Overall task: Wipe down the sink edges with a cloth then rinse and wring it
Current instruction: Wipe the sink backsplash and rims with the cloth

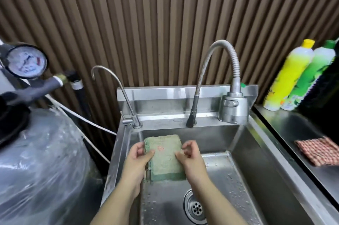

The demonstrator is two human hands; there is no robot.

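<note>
A folded green cloth (pixel 165 156) is held flat over the left part of the steel sink (pixel 244 160). My left hand (pixel 136 160) grips its left edge, thumb on top. On the cloth's right edge my right hand (pixel 189 158) pinches it with thumb and fingers, the other fingers curled above. The cloth hangs in the air above the basin, below the thin faucet (pixel 117 94). No water runs from either tap.
A flexible spray faucet (pixel 227 85) stands at the back right. The drain (pixel 196 206) is at the basin's bottom. On the right counter lie a red checked cloth (pixel 319 151) and two detergent bottles (pixel 289 77). A plastic-wrapped tank (pixel 42 166) with a pressure gauge (pixel 25 61) stands left.
</note>
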